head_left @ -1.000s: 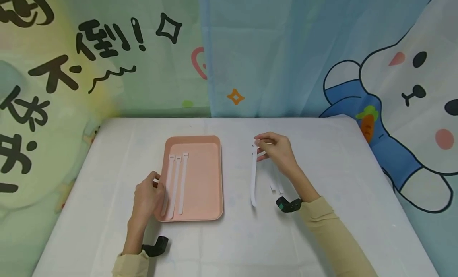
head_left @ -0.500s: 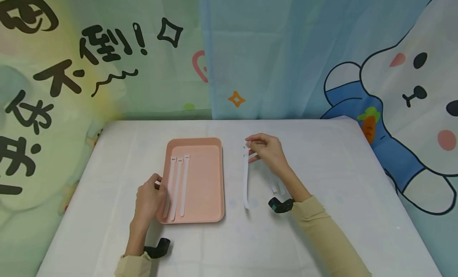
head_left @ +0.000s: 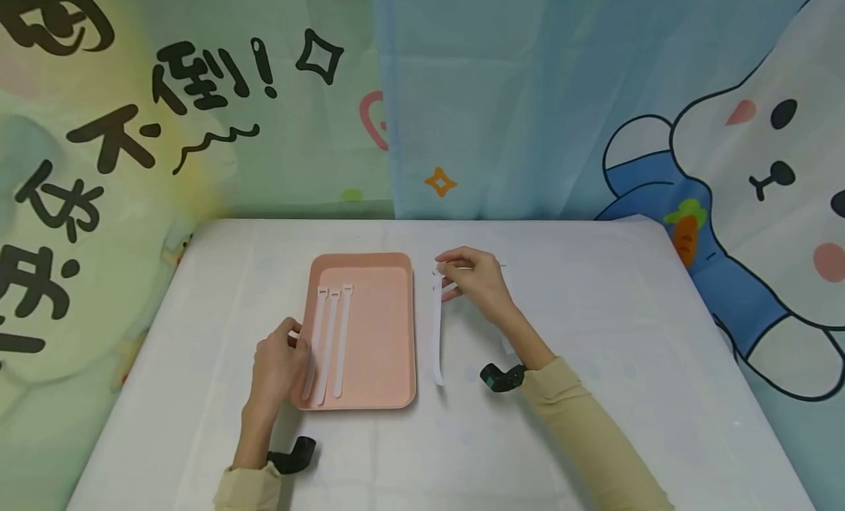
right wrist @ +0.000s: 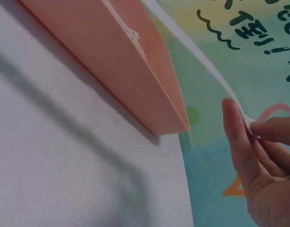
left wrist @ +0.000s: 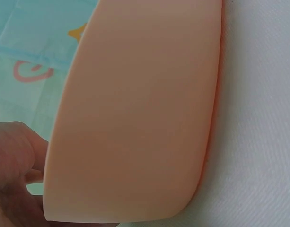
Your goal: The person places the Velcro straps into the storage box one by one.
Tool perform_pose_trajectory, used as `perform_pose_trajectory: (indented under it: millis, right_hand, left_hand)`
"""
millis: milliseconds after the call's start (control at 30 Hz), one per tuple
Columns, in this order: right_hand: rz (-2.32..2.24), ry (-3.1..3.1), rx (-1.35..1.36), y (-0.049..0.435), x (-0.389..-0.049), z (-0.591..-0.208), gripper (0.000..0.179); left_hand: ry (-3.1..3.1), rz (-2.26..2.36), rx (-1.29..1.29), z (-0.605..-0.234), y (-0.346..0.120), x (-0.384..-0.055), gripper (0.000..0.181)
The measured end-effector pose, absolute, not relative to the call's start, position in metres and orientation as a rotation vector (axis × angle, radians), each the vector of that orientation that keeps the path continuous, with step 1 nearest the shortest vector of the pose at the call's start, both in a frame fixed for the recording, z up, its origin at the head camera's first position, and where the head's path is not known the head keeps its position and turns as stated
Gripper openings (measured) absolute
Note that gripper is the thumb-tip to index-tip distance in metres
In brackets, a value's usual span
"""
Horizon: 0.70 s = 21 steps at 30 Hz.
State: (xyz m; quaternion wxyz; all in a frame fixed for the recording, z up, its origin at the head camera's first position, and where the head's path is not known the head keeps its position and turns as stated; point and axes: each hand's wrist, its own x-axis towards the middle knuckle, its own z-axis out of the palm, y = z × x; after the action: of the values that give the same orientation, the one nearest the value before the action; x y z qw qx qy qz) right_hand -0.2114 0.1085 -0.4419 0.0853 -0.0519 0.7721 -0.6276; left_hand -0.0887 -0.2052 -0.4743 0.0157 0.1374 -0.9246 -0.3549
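Note:
A pink rectangular tray (head_left: pixel 379 328) lies on the white-covered table. Along its left side are three long, thin white strips (head_left: pixel 328 342) with small square heads. My left hand (head_left: pixel 280 361) grips the tray's left rim; in the left wrist view the outer wall of the tray hides part of that hand. Just right of the tray, my right hand (head_left: pixel 477 280) pinches another white strip (head_left: pixel 437 335) by its top end, between thumb and fingers. That strip hangs down, apart from the tray. In the right wrist view it bends slightly near the fingertips.
Partly hidden by the right forearm, another white piece (head_left: pixel 506 344) shows on the table (head_left: pixel 594 313). A printed cloth backdrop (head_left: pixel 488 100) rises behind the table's far edge.
My right hand has moved left toward the tray, carrying the hanging white strip. My left hand stays at the tray's rim; the three strips inside have not moved.

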Motion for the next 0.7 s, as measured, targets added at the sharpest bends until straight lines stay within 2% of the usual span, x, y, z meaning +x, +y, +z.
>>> perform_pose_trajectory:
  millis: [700]
  right_hand:
    - [-1.892,2.242,-0.238,0.072,-0.214,-0.444,0.022]
  left_hand:
    - [-2.876,-1.118,0.415,-0.476,-0.206,-0.090,0.020]
